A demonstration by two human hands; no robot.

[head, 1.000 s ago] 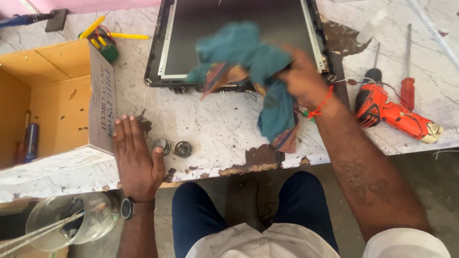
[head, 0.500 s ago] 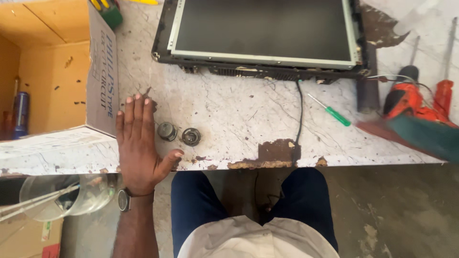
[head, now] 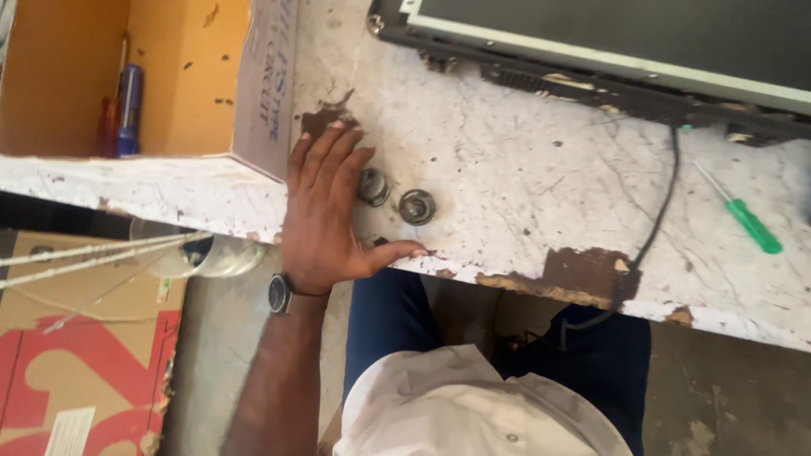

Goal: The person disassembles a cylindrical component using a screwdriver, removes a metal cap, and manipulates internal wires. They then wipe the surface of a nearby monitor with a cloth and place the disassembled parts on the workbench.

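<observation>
My left hand lies spread and flat on the worn white table, bracing me, just beside 2 metal nuts. I can't see my right hand.

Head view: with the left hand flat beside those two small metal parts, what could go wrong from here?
1. The two round metal parts lie near the worn table edge; a sweep of the left hand could knock them to the floor.
2. The black cable from the flat screen panel hangs over the edge by the person's legs; a snag might drag the panel.
3. The green screwdriver lies loose and could roll.
</observation>
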